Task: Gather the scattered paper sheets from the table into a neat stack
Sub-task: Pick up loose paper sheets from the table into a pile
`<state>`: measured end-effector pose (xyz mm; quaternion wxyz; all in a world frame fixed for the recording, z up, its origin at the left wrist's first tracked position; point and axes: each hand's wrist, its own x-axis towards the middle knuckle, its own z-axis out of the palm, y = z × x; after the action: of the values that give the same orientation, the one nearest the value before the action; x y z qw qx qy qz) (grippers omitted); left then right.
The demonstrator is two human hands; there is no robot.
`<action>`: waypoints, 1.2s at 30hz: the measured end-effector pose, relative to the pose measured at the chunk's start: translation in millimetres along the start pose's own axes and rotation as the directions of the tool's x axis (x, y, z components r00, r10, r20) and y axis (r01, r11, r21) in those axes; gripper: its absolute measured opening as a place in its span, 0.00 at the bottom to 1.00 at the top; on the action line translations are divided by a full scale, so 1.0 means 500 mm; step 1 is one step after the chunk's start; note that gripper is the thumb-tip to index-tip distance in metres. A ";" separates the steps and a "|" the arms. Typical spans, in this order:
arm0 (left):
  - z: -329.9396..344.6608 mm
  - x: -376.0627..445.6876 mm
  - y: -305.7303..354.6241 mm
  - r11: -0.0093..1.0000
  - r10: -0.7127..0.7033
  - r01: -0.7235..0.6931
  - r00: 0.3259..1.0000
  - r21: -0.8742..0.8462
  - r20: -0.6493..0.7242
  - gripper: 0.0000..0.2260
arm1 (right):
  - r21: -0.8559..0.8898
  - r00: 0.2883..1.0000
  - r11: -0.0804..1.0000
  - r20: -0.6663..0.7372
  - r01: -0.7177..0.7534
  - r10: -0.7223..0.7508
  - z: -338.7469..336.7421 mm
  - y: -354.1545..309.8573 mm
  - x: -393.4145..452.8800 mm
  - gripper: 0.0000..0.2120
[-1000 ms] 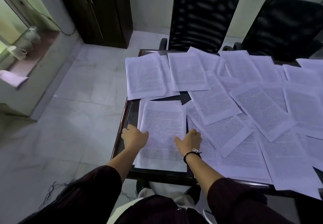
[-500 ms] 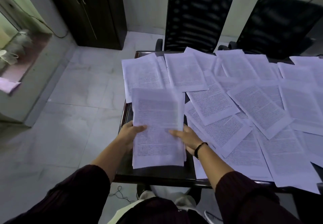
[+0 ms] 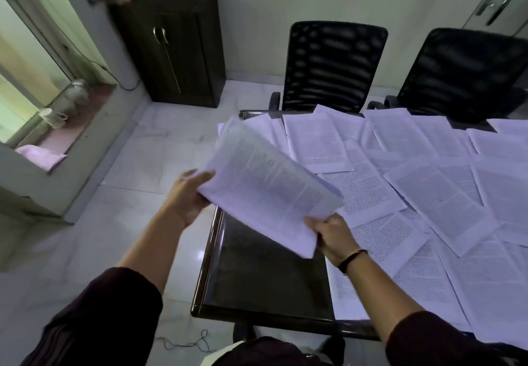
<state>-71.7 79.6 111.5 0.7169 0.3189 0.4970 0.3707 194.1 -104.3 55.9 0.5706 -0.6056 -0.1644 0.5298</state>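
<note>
Head view: we hold the stack [image 3: 268,191] tilted above the surface [image 3: 257,274], left hand [image 3: 187,194] and right hand [image 3: 333,237] fingers clamped on its edges; loose sheets may slide out.

The lifted stack [image 3: 268,191] is motion-blurred, its print unreadable.

Dim room, daylight from one side

Pale light entered at the window [image 3: 20,85] left of the cabinet [image 3: 171,48]; the lifted sheets [image 3: 268,191] blurred, edges bowed.

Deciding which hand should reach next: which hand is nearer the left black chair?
Right. The right hand grips the held stack's near corner, roughly below the left black chair; the left hand holds the stack's opposite edge, out over the floor.
</note>
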 end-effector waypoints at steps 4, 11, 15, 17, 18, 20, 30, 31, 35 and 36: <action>-0.033 0.007 0.076 0.866 0.023 -0.079 0.993 0.494 0.119 0.31 | -0.173 0.997 0.985 0.071 0.024 -0.012 -0.038 -0.037 -0.008 0.08; 0.006 -0.017 0.039 0.759 -0.104 -0.117 0.949 0.641 0.297 0.22 | 0.021 0.996 1.000 0.088 -0.001 -0.001 -0.024 -0.046 -0.010 0.13; -0.013 -0.012 0.027 0.772 -0.108 -0.117 0.944 0.625 0.311 0.12 | -0.004 1.000 1.000 -0.005 0.012 -0.012 -0.013 -0.045 -0.018 0.10; -0.027 -0.013 0.023 0.924 -0.093 0.021 0.981 0.382 0.171 0.12 | 0.035 0.995 0.999 -0.097 0.030 -0.026 -0.006 -0.031 -0.019 0.10; -0.032 -0.018 0.014 0.970 -0.130 0.097 0.982 0.222 0.140 0.12 | 0.065 0.990 0.998 -0.141 0.024 -0.014 0.002 -0.020 -0.020 0.10; -0.026 -0.041 -0.032 0.983 -0.180 0.184 0.970 -0.009 0.164 0.13 | 0.151 0.980 0.988 -0.199 -0.004 0.034 0.026 0.020 -0.017 0.12; -0.070 -0.056 -0.157 0.992 -0.116 0.118 0.991 -0.033 0.064 0.22 | -0.059 0.997 0.996 -0.045 -0.073 0.070 0.004 0.043 0.019 0.26; -0.076 -0.056 -0.155 0.991 -0.134 0.133 0.986 0.011 0.097 0.22 | -0.182 0.996 0.981 0.044 -0.065 0.074 -0.006 0.017 0.031 0.28; -0.058 -0.048 -0.189 0.970 -0.215 0.198 0.970 0.140 0.112 0.19 | -0.496 0.943 0.868 0.272 -0.034 0.193 0.045 -0.008 0.060 0.29; -0.051 -0.042 -0.206 0.966 -0.218 0.204 0.973 0.159 0.074 0.16 | -0.532 0.956 0.846 0.237 -0.021 0.172 0.063 0.005 0.063 0.28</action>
<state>-78.7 10.3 29.0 0.7480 0.3336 0.5217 0.2390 179.2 -63.5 46.3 0.3275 -0.6657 -0.3495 0.5722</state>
